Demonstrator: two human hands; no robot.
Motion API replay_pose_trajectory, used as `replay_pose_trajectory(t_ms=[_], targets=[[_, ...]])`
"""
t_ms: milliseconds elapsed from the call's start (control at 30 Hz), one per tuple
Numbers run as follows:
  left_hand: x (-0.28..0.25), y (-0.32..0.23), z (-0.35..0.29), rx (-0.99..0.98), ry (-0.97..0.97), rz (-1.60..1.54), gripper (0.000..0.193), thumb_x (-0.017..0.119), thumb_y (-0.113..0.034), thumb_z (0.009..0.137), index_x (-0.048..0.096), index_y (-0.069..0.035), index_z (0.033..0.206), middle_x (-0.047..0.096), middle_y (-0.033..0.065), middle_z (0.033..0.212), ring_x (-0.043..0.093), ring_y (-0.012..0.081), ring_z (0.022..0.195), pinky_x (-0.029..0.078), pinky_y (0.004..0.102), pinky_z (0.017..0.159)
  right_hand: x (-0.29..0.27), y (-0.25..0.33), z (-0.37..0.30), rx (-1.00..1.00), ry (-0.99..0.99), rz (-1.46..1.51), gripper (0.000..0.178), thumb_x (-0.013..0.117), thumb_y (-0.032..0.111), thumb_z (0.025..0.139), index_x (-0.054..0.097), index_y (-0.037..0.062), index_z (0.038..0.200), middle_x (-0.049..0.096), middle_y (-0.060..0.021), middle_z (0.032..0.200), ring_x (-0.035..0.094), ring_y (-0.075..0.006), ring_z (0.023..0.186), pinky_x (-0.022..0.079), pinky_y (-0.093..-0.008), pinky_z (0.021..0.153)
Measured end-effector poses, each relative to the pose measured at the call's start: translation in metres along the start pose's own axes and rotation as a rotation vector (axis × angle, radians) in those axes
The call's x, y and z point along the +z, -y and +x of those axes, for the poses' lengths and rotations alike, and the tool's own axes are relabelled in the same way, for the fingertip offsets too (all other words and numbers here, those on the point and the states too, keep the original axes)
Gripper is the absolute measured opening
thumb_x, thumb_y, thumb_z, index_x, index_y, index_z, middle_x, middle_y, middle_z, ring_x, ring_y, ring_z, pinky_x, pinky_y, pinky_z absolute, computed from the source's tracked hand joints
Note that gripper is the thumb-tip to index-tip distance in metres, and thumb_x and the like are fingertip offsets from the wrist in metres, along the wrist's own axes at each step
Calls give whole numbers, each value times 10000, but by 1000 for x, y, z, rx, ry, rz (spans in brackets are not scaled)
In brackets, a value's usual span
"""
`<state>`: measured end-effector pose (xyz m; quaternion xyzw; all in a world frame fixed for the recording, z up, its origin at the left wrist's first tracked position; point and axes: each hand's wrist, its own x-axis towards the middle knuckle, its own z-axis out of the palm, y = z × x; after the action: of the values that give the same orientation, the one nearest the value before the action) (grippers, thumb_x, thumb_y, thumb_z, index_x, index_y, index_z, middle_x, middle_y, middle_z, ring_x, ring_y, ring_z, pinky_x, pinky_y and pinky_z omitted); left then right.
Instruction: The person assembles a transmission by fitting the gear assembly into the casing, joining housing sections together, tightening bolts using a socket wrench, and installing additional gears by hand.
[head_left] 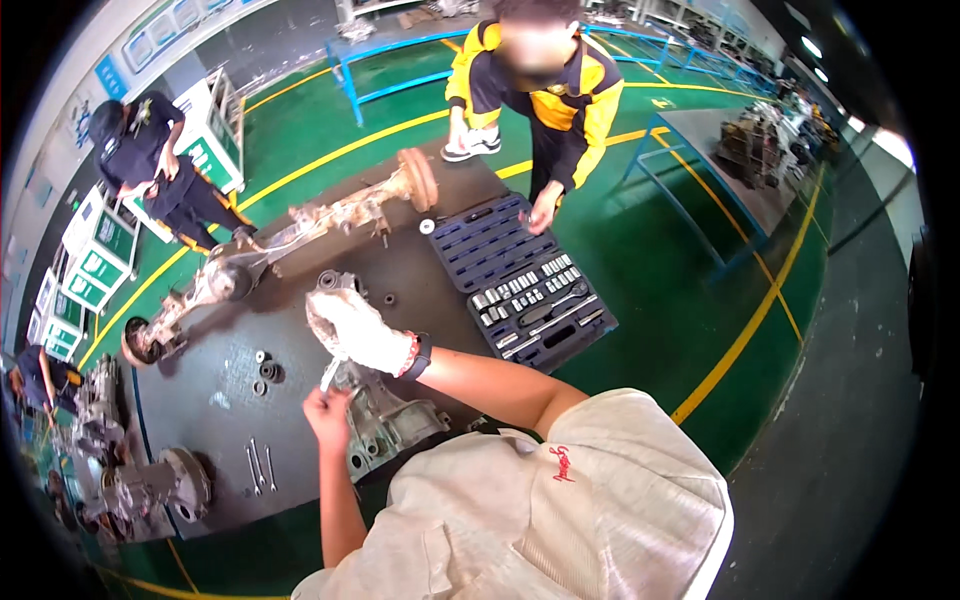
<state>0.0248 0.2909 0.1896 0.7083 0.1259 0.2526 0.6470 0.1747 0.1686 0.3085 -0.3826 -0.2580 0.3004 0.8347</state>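
Note:
My left hand (327,412) is bare and closed round the lower end of a slim silver metal tool (330,374), whose kind I cannot make out. Just above it, my right hand (368,332) wears a white work glove with stained fingers. Those fingers are bent and close to the tool's upper end; what they grip is hidden. Both hands are over a grey metal gearbox housing (395,418) at the near edge of the dark workbench (215,400). Part of the housing lies under my right forearm.
An open blue socket set case (540,290) lies to the right. Rings (268,371) and wrenches (260,467) rest on the left. A rusty axle (235,278) spans the far side. One co-worker (545,95) leans over the case; another person (140,160) stands far left.

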Motion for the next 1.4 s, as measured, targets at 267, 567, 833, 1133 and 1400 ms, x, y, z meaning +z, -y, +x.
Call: replay_pose_trajectory(t_ms=[267,567,833,1133,1400], targets=[[20,10,97,-115,-178,-12,198,691,-128,863,620,-25,709,517,-42,602,442,73,525,342,281,489,28,-54,10,-437,132,-909,371,488,339,1003,656,58,1177,674,-187,1083,639,-388,995,517,-464,850],[97,20,74,-179,182,58,319,724,-210,897,562,-49,674,492,-45,601,444,107,568,344,352,548,19,-39,24,-869,66,-1037,168,612,56,851,606,56,1019,653,-143,898,634,-365,805,511,-466,710],[82,20,10,-128,285,-96,103,663,-30,830,666,-36,933,662,55,895,606,114,815,478,303,732,0,-23,49,-361,98,-719,61,599,20,847,546,43,867,591,-133,734,608,-354,676,468,-446,606],[4,-7,71,-229,-187,-144,177,546,-30,769,524,-66,596,501,-44,546,385,70,467,291,289,459,7,-30,20,-211,66,-429,155,610,211,936,638,64,980,628,-79,838,573,-226,708,450,-352,612],[81,36,79,76,337,562,103,601,-173,912,539,-92,898,478,29,823,487,211,713,438,303,674,26,-56,16,-984,157,-1122,211,631,211,943,690,39,1051,699,-168,1038,656,-350,951,528,-427,818]])
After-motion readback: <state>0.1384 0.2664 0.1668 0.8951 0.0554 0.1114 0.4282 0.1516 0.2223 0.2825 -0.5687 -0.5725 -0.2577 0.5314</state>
